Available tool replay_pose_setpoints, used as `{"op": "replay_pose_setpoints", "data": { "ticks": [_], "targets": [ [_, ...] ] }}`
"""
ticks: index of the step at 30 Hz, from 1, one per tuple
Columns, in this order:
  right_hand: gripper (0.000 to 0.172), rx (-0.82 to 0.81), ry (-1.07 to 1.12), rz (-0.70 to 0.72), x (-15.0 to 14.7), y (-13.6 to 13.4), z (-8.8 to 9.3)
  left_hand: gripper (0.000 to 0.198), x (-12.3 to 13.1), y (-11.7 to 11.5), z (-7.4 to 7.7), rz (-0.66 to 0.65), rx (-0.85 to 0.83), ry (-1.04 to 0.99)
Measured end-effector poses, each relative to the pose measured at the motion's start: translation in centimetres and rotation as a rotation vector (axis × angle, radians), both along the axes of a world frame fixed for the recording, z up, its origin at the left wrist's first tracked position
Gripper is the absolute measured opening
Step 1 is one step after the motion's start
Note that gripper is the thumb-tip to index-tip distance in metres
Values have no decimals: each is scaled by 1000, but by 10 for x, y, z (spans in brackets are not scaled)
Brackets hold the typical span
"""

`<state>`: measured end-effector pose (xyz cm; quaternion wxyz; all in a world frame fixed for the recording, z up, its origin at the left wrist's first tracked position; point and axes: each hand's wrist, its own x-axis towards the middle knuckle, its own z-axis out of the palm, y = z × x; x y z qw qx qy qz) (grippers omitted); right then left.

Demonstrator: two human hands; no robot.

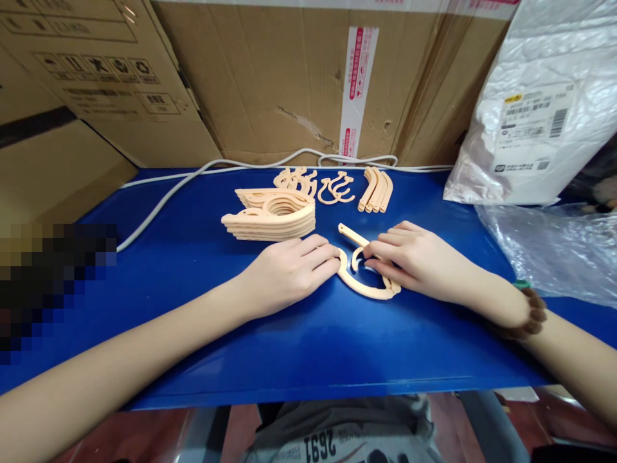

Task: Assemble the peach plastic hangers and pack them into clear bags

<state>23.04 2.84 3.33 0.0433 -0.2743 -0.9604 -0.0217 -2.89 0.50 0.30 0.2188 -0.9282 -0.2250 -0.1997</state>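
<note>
Fingertips drawn together, the left hand (299, 273) grips the rounded end of a pale peach plastic hanger (369, 291), while the right hand (419, 263) has its fingers bent and nearly closed over the hanger's far side, by its hook (355, 260). The hanger lies between the two hands on a blue table (308, 354), one straight arm jutting out past the right fingertips. A brown bracelet with a green piece circles the right wrist (527, 315).

Just beyond the left hand sits a stack of folded hangers (270, 228) in the same color. Behind it lies a heap of small hooks (295, 181), with a few loose hooks (337, 190) beside them and a group of curved arms (376, 191) to the right.

A white cable (166, 222) snakes along the back, before cardboard boxes (270, 83), one bearing a strip of red-and-white tape (359, 90). At right, a white bag (530, 154) with a printed label stands by clear plastic wrap (544, 257).
</note>
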Motion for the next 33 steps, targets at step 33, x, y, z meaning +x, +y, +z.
{"op": "replay_pose_setpoints", "data": {
  "ticks": [33],
  "targets": [
    [32,125,164,40,-18,-21,-13,23,8,-8,-3,51,-438,-340]
  ]
}}
